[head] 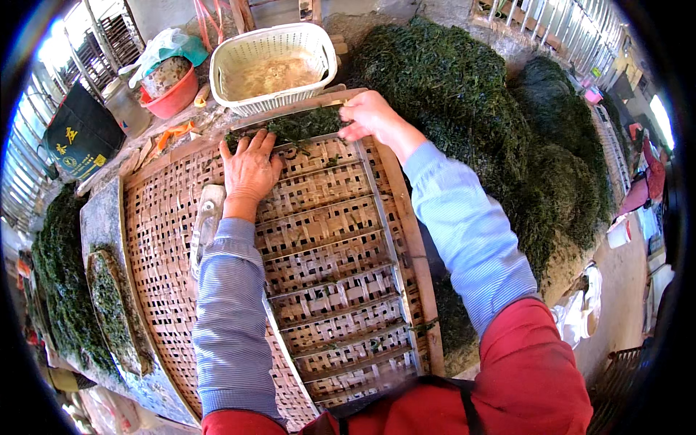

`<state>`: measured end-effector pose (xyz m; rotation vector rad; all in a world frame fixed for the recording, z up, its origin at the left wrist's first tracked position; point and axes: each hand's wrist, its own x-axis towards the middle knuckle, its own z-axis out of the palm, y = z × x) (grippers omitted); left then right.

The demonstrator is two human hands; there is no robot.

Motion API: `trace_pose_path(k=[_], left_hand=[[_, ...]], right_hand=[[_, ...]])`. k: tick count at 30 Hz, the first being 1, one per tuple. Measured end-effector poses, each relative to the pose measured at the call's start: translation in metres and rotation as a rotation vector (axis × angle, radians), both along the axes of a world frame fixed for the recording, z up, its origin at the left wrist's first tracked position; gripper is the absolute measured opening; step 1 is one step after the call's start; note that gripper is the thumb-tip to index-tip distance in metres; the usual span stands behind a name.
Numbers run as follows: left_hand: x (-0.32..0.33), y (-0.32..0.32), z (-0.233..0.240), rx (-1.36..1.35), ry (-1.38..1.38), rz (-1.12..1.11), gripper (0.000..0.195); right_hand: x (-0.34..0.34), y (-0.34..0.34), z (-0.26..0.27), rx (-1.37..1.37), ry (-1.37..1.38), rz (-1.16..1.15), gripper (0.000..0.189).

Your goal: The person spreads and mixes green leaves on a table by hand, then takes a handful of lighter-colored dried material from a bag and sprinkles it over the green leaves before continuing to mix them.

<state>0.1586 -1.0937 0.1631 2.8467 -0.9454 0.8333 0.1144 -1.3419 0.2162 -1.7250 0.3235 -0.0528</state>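
Note:
A ladder-like metal frame [385,228] with thin crossbars lies on a woven bamboo mat [163,228] edged with wooden strips. Dark green, stringy plant matter [310,124], like seaweed, fills its far compartment. My left hand [250,171] lies palm down over the left end of that strip, fingers apart and pressing on it. At the strip's right end is my right hand [375,117], its fingers curled by the frame's corner; whether strands are pinched there is hidden. The nearer compartments hold only scattered green bits. A wooden block with a metal handle [205,223] rests beside my left wrist.
A white plastic basket [272,98] stands beyond the mat. Large green heaps [435,81] rise at the right, another [65,261] at the left. A red basin [174,98] and a black bag bearing writing [81,130] sit far left. Another person [647,179] is at the far right.

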Motion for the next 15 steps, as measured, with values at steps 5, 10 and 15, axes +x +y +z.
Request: trace_pose_path(k=[5,10,15], left_hand=[[0.000,0.001,0.000,-0.012,-0.036,-0.017,0.046],[-0.001,0.002,0.003,0.013,0.023,-0.001,0.044],[0.001,0.000,0.002,0.031,-0.044,-0.031,0.043]], right_hand=[[-0.008,0.032,-0.030,-1.268,-0.777,-0.070,0.021],[-0.006,0.032,-0.054,-1.545,-0.433,0.097,0.042],[-0.020,0.015,-0.022,-1.355,-0.488,-0.011,0.030]])
